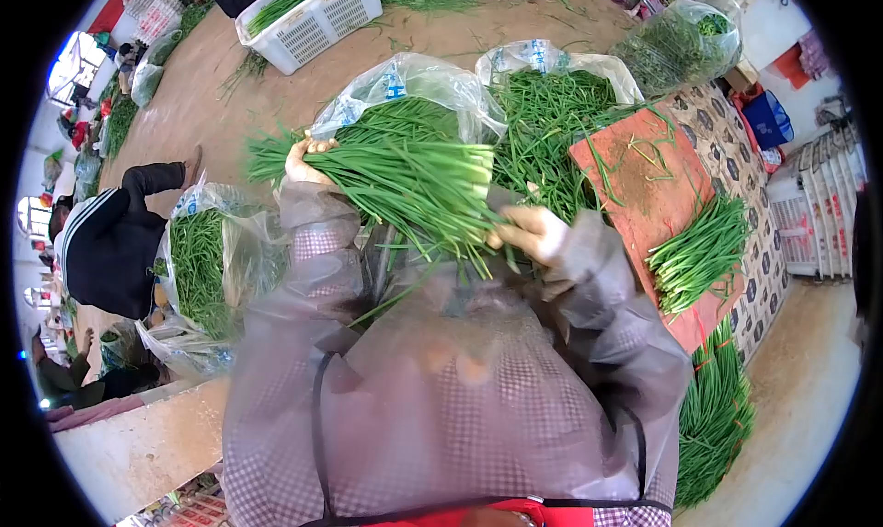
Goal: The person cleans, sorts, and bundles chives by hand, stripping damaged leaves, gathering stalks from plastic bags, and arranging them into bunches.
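Observation:
A thick bunch of garlic chives (405, 182) lies sideways before me, pale cut ends to the right and green tips to the left. My left hand (305, 162) is wrapped round its leafy part. At the lower right, my right hand (532, 233) is closed with its fingertips pinching stalks by the cut ends. Just behind the bunch, an opened plastic bag (405, 76) holds more chives. Right of it stands a second bag (602, 72) full of loose chives.
To my right, a reddish board (635, 187) carries a small chive bunch (704, 251); tied bunches (717, 417) lie below it. A white crate (317, 26) stands at the back. Another person (110, 242) bends over on the left, beside a bag of greens (198, 260).

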Tool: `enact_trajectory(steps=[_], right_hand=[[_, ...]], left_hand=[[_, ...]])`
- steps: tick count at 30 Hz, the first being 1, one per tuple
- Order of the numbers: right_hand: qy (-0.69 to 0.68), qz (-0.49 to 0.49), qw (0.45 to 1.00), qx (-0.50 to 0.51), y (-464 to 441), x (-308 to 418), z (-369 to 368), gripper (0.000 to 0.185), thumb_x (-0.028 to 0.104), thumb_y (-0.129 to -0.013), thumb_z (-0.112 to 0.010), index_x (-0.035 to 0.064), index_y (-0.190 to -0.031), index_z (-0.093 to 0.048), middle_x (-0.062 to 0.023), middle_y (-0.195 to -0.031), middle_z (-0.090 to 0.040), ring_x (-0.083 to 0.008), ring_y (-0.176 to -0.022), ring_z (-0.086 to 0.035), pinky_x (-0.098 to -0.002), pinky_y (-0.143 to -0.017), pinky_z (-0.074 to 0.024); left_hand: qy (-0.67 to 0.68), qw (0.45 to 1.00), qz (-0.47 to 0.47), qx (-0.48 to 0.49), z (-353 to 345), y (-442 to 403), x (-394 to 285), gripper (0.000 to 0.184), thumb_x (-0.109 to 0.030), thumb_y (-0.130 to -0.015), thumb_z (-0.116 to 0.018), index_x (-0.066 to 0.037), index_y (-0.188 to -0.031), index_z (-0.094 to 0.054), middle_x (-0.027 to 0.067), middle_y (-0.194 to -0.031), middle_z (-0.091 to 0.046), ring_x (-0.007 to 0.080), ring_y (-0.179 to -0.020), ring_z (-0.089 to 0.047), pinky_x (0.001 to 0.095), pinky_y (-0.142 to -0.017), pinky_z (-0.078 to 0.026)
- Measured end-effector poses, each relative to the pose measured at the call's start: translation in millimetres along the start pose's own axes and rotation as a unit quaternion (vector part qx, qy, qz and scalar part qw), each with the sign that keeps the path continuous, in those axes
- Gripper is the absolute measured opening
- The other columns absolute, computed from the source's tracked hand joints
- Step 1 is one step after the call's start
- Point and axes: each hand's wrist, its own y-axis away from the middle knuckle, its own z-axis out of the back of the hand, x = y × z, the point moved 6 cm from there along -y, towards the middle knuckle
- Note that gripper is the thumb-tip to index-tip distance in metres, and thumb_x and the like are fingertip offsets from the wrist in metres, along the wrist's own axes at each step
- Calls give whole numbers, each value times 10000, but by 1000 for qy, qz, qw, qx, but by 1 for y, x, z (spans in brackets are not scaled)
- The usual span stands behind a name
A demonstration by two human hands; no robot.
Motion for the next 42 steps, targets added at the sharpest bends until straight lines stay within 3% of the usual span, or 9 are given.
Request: enact_trajectory(steps=[5,10,11,17,23,28,32,37,42], right_hand=[[357,-171,916,62,44,-70,41,555,454,-781,-621,37,-1147,-607,-203,-1115,-604,-320,-1040,-582,-401,-904,-440],[84,-133,984,-81,-7,-32,-27,1088,471,-645,-791,-27,-1427,-223,-231,-1365,-425,-338,-1281,-397,-357,-1074,-298],[34,-103,978,-177,-18,-33,-39,881,383,-720,-764,5,-1388,-332,-192,-1241,-540,-292,-1055,-571,-359,-884,-467],[-394,-49,895,-203,-26,-71,-35,245,79,-865,-565,73,-1109,-558,42,-714,-511,-50,-527,-396,-188,-418,-267],[-328,-126,846,-402,54,-118,67,191,183,-919,-527,62,-1005,-648,91,-534,-345,-30,-387,-227,-231,-348,-154],[-132,-52,957,-253,18,-67,23,649,190,-809,-695,46,-1368,-399,-102,-1137,-596,-78,-631,-510,-213,-518,-411],[-292,32,934,-202,-33,-51,-41,396,175,-824,-671,69,-1184,-547,31,-598,-492,-73,-439,-377,-214,-416,-283],[-382,-147,871,-271,4,-97,8,113,177,-865,-619,67,-842,-626,61,-544,-439,-50,-385,-305,-228,-350,-175],[-343,-20,877,-336,6,-67,35,356,185,-896,-552,10,-1205,-527,33,-591,-464,-72,-428,-360,-217,-406,-273]], left_hand=[[34,997,-19,-62,33,-9,-6,131,-110,-771,-484,-88,-663,-413,23,-570,-406,185,-541,-406,371,-723,-457],[20,998,-21,-56,34,-2,5,155,-143,-784,-466,-84,-655,-403,39,-585,-422,219,-586,-426,397,-709,-462],[8,997,-43,-63,31,2,5,154,-147,-787,-462,-87,-657,-406,41,-595,-430,224,-602,-438,402,-710,-463],[12,995,-22,-100,36,7,-3,148,-152,-767,-460,-93,-638,-415,60,-590,-450,250,-611,-472,423,-676,-468],[12,993,-22,-114,64,-13,-3,164,-169,-774,-471,-94,-640,-411,97,-662,-488,268,-660,-491,460,-707,-472],[3,994,-18,-107,60,-10,6,156,-178,-775,-475,-90,-657,-424,78,-675,-485,260,-669,-488,448,-698,-472],[-9,991,-16,-129,48,4,15,147,-174,-761,-482,-83,-657,-431,88,-682,-481,255,-665,-489,433,-673,-473],[3,993,-1,-121,58,4,12,128,-169,-760,-477,-81,-677,-435,85,-693,-491,257,-666,-495,440,-692,-476],[21,994,1,-108,70,-16,19,125,-156,-757,-480,-87,-665,-431,55,-659,-485,247,-658,-497,449,-704,-486]])
